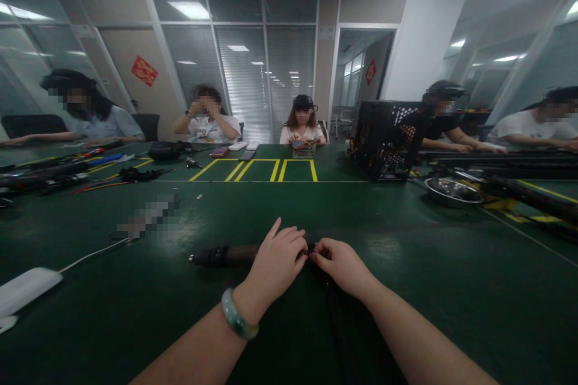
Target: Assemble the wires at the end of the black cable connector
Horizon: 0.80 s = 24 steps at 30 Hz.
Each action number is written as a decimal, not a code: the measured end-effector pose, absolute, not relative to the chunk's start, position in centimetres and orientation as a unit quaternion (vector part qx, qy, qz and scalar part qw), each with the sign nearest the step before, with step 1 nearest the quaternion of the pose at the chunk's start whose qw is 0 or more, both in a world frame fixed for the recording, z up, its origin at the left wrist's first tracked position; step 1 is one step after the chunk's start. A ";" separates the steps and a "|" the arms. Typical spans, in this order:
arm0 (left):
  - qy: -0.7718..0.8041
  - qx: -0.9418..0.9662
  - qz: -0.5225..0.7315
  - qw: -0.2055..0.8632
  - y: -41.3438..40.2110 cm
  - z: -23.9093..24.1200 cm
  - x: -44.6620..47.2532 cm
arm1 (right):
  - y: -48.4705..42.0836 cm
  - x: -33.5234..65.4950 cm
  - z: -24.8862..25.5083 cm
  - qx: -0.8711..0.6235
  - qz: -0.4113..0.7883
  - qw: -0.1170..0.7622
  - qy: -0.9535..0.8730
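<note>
A dark, rod-shaped tool [226, 254] with a black end lies across the green table [433, 264] in front of me. My left hand [280, 261] rests over its right end, fingers curled, index finger raised a little. My right hand [339, 263] meets it from the right, fingers pinched on a small dark part between the two hands. What that part is I cannot make out. A dark cable or strap [336, 313] runs from the hands toward me. A green bangle [237, 316] is on my left wrist.
A white box [24, 290] with a cable lies at the near left. Tools and cables [67, 171] lie at the far left. A black perforated case [388, 138] and a metal bowl [453, 190] stand at the right. Several people sit around the table.
</note>
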State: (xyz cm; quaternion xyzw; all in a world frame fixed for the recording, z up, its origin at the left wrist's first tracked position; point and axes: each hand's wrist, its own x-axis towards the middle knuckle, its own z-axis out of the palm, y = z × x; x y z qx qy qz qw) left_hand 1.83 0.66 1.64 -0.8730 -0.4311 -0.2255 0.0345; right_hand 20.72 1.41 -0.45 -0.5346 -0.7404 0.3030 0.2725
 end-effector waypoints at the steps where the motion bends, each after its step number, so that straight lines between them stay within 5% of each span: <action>1: -0.428 -0.875 -0.224 0.036 0.7 1.7 1.8 | 1.4 20.7 -0.5 -0.533 0.302 0.274 -0.742; 24: -0.434 -0.872 -0.227 0.012 0.6 1.8 1.7 | 1.4 20.7 -0.3 -0.527 0.306 0.276 -0.743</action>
